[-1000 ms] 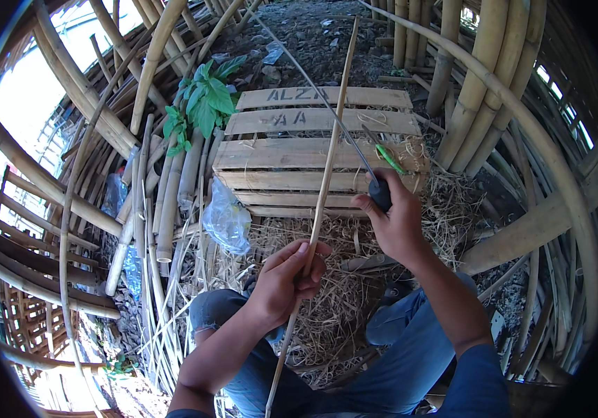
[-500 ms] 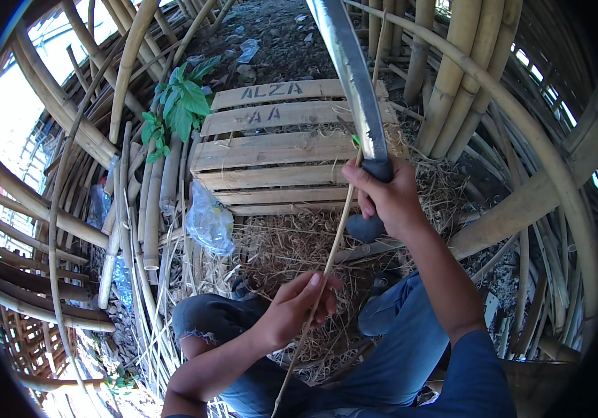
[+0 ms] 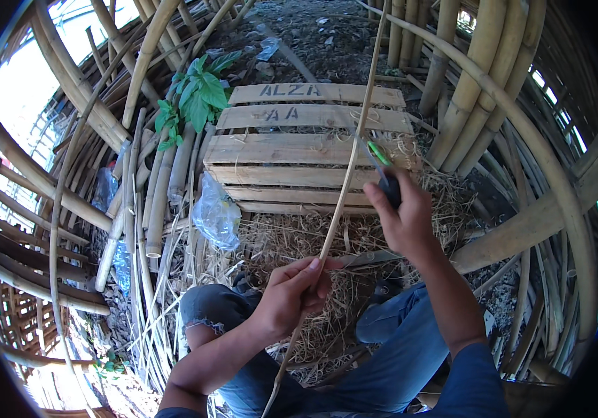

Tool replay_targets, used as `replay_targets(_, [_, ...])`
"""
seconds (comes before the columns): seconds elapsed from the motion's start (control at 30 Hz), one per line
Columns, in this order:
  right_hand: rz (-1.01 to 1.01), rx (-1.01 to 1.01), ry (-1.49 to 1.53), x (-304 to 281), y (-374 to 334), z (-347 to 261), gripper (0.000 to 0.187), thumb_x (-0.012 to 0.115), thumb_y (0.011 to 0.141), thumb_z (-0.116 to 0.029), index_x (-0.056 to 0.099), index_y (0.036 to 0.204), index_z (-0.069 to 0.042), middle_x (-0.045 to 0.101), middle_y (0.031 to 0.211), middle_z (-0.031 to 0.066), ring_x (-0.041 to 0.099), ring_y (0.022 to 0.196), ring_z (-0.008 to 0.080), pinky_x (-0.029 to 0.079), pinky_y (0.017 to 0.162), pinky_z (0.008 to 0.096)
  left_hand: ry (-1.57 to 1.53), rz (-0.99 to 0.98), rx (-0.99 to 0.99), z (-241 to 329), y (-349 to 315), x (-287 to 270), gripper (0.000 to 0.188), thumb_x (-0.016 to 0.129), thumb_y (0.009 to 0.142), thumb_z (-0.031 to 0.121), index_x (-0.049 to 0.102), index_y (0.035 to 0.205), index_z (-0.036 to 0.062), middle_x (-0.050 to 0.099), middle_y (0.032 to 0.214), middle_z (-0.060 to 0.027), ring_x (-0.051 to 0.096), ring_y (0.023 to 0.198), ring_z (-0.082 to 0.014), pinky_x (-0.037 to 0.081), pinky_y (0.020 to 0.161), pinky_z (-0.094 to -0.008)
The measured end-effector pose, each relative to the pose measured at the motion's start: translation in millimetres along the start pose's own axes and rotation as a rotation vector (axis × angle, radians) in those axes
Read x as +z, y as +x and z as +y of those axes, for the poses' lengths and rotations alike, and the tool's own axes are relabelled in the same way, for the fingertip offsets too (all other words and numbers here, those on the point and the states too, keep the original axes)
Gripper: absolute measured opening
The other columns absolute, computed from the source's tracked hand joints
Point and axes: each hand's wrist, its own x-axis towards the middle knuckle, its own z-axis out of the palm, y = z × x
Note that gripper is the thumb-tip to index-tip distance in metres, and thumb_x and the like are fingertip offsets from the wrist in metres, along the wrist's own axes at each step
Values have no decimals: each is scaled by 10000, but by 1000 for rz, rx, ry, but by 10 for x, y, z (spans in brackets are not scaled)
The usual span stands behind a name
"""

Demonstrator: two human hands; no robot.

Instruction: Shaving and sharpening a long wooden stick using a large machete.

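A long, thin bamboo strip (image 3: 344, 187) runs aslant from the top of the view down past my lap. My left hand (image 3: 290, 296) is closed around its lower part, thumb on top. In my right hand (image 3: 408, 214), to the right of the strip, is the dark handle of a machete (image 3: 390, 189). Its blade points away and to the left, crossing the strip; motion smears most of it, so I cannot tell whether it touches the strip. A small bright green piece (image 3: 380, 153) shows close to the blade's base.
A slatted wooden crate (image 3: 271, 148) stands ahead, with straw-like shavings (image 3: 264, 258) in front. To its left are a clear plastic bag (image 3: 216, 214), a leafy green plant (image 3: 201, 94) and bamboo poles (image 3: 161, 195). Thick bamboo poles (image 3: 476, 83) rise at right.
The machete has tipped leftward, its blade now blurred across the strip. My right hand has moved away from the strip, rightward and lower. My left hand keeps its hold, and the view has shifted slightly.
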Motion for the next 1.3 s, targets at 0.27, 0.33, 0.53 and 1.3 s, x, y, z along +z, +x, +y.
replay_targets(0.27, [-144,-574,-450,91,-248,-161,382,673,771,-351,561,940,-26,571,707,76,586,555,211,476,487,341,76,156,144,118,-49,51,330,386,1013,158,503,1265,-19,473,756,-14,335,576,-65,314,534,-218])
replay_targets(0.33, [-166,-589,-483,89,-251,-180,421,672,749,-370,559,946,-17,576,744,82,593,600,217,483,513,344,112,169,164,109,-86,27,327,387,1014,151,503,1268,-19,464,758,-7,333,582,-59,312,534,-215])
replay_targets(0.53, [-251,-477,-529,123,-214,-100,459,739,674,-332,566,953,-11,554,725,87,586,634,247,486,572,360,159,181,176,84,-137,-43,319,416,1014,145,506,1285,5,462,758,16,351,577,-39,303,499,-193])
replay_targets(1.3, [-143,-543,-518,220,-75,25,430,751,682,-332,533,898,-30,551,689,72,581,585,229,480,519,360,216,248,192,45,-194,16,295,404,1014,139,526,1211,-44,405,690,22,302,531,-43,250,467,-200])
